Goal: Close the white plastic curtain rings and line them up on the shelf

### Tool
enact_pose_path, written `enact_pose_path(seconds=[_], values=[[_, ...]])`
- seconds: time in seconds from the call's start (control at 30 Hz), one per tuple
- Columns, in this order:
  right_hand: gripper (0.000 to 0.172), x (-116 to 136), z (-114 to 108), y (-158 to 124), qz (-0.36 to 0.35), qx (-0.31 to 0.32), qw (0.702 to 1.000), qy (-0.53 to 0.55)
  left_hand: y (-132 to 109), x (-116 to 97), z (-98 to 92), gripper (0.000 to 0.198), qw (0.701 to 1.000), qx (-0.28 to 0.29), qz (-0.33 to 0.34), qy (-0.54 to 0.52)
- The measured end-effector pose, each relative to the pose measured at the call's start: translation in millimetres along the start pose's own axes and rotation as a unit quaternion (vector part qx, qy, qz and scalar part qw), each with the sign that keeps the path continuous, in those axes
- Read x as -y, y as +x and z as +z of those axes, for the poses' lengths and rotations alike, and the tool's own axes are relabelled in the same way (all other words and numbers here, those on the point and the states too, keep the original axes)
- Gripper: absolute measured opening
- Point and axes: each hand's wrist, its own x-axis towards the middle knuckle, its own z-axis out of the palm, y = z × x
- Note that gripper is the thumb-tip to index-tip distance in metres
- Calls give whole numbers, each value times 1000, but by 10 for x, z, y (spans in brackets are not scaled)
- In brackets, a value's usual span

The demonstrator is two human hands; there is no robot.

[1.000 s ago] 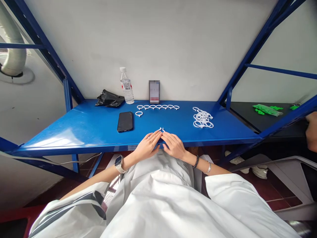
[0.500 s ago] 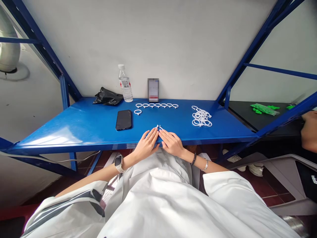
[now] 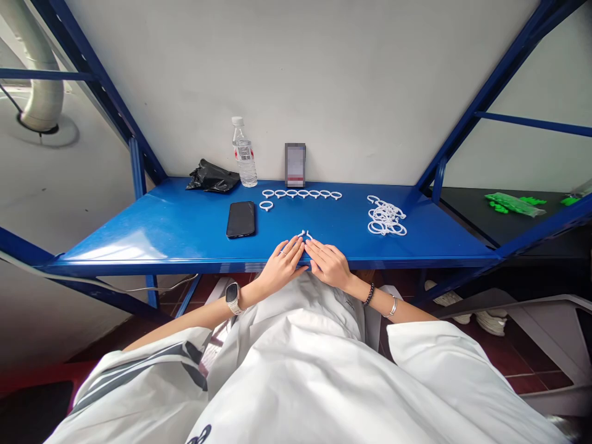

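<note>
An unfastened white plastic curtain ring [image 3: 309,234] lies at the front of the blue table, its two small ends pointing up and slightly apart. My left hand [image 3: 282,266] covers its left side, fingers together and pressed on it. On its right side, the fingers of my right hand [image 3: 329,265] hold it in the same way; the fingertips of both hands nearly meet. Most of this ring is hidden beneath the fingers. Farther back, several closed rings [image 3: 303,194] form a row, with one single ring [image 3: 266,205] in front of the row's left end.
A loose pile of white rings [image 3: 387,219] is on the right. Left of centre lies a black phone [image 3: 241,219]. Along the wall are a black plastic bag [image 3: 213,177], a water bottle [image 3: 245,161] and an upright phone [image 3: 295,165]. Blue frame posts [image 3: 438,180] flank the table [image 3: 152,231].
The camera view has shifted, so everything appears a little farther right. Both hands stay on the same ring at the table's front edge, with hardly any movement.
</note>
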Motion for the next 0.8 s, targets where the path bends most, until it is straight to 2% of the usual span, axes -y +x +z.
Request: enact_pose_path(seconds=[0.2, 0.37, 0.5, 0.8], values=[[45, 17, -23, 13, 11, -1, 1000, -1, 3, 13, -17, 57, 1000, 6, -5, -7], [48, 24, -21, 4, 38, 22, 999, 7, 22, 27, -44, 55, 999, 31, -24, -34], [47, 12, -8, -7, 29, 20, 999, 10, 47, 37, -71, 50, 998, 46, -30, -39], [43, 48, -65, 34, 49, 8, 998, 23, 75, 7, -124, 41, 998, 41, -38, -27]])
